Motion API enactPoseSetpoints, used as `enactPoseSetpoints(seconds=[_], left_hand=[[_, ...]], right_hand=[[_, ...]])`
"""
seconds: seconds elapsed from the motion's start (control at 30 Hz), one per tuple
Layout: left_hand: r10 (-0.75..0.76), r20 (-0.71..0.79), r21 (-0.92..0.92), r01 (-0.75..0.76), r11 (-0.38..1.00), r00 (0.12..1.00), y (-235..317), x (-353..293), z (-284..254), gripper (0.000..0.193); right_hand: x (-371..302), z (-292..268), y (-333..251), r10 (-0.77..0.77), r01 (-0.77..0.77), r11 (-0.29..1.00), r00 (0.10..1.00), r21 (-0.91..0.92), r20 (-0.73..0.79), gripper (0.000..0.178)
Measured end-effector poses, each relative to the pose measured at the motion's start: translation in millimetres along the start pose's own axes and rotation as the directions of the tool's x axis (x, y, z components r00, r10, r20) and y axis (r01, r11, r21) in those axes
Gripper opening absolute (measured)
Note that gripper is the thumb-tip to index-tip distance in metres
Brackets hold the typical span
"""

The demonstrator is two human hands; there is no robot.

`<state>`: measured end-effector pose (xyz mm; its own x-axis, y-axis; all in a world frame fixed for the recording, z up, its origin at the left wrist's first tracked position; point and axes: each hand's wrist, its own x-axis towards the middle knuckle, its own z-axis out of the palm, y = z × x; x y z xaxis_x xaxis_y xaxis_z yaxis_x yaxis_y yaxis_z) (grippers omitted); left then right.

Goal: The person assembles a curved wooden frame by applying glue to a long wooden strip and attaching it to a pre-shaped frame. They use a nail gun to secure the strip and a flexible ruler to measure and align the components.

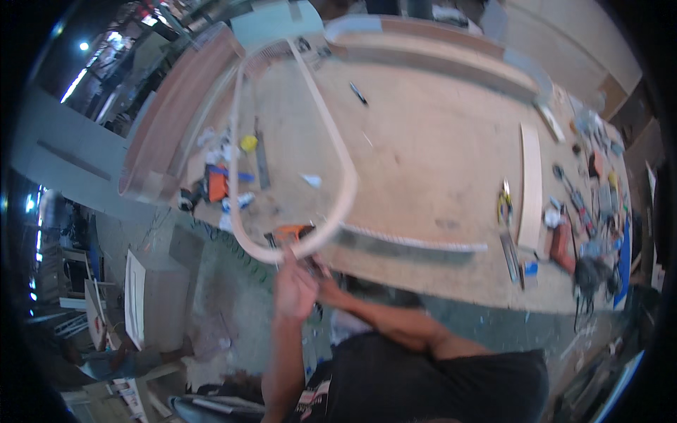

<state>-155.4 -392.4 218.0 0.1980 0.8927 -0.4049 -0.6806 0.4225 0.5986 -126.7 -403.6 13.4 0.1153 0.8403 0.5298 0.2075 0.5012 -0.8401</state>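
A long rounded loop of pale wood strip (347,185) stretches from the table's near edge toward its far left corner, tilted up in front of me. My left hand (295,290) is closed around its near end. Close beside it is my right hand (326,285), below the loop and partly hidden; motion blur conceals its fingers and what they may hold. An orange and black tool (293,231) shows through the loop just beyond my hands. To the right, a thin curved strip (412,243) runs along the near side of the table.
The wooden worktable (437,155) carries curved wooden forms at its far side (437,60) and left side (187,106). A flat wood piece (529,187), yellow-handled pliers (505,204) and several tools lie right. A marker (358,93) lies farther back. A green coiled hose (240,259) hangs at the lower left.
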Motion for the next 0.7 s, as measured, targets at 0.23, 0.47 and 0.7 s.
enactPoseSetpoints(seconds=[0.23,0.47,0.7], left_hand=[[0.028,0.062,0.128,-0.036,0.991,0.998,0,-6,9,0.048],[-0.037,0.047,0.118,0.031,0.993,0.998,-33,-2,-6,0.047],[-0.061,0.045,0.085,0.057,0.995,0.997,-77,10,-11,0.042]], right_hand=[[-13,-171,-93,0.659,-0.677,0.736,0.708,-0.024,0.254,0.065],[-52,-339,-117,0.672,-0.709,0.701,0.694,-0.083,-0.257,0.036],[-56,-549,-106,0.535,-0.762,0.645,0.499,-0.052,-0.682,0.017]])
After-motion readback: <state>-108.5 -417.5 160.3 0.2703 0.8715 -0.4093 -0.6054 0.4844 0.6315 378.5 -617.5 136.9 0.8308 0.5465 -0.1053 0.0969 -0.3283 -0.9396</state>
